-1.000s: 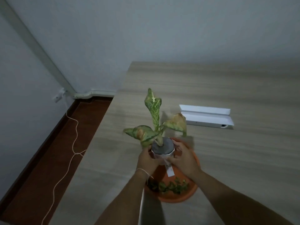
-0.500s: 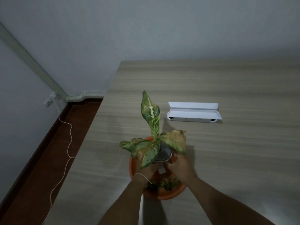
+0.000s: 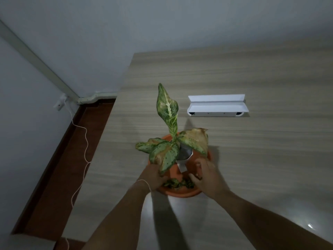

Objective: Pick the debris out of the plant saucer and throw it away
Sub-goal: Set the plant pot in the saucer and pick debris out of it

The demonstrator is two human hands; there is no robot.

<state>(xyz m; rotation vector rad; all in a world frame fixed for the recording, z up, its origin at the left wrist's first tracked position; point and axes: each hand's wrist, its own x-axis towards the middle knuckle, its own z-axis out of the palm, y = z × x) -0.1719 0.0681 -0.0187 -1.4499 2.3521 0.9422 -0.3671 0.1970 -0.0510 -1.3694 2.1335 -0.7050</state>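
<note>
An orange plant saucer [image 3: 180, 193] sits on the wooden table near its front left. In it stands a small grey pot [image 3: 184, 153] with a spotted green and yellowed plant [image 3: 168, 109] and a white tag [image 3: 182, 167]. Green leafy debris [image 3: 177, 184] lies in the saucer's near part. My left hand [image 3: 152, 176] rests at the saucer's left rim beside the debris, its fingers hidden under a leaf. My right hand [image 3: 207, 177] is over the saucer's right side, fingers apart, off the pot, thumb next to the debris.
A long open white box [image 3: 217, 107] lies on the table [image 3: 261, 150] behind the plant. The table's left edge drops to a dark red floor [image 3: 59, 177], where a white cable [image 3: 84, 141] runs from a wall socket [image 3: 60, 103].
The pot, held up in both hands a second ago, now stands in the saucer. Both hands have come off it and dropped toward the debris.
</note>
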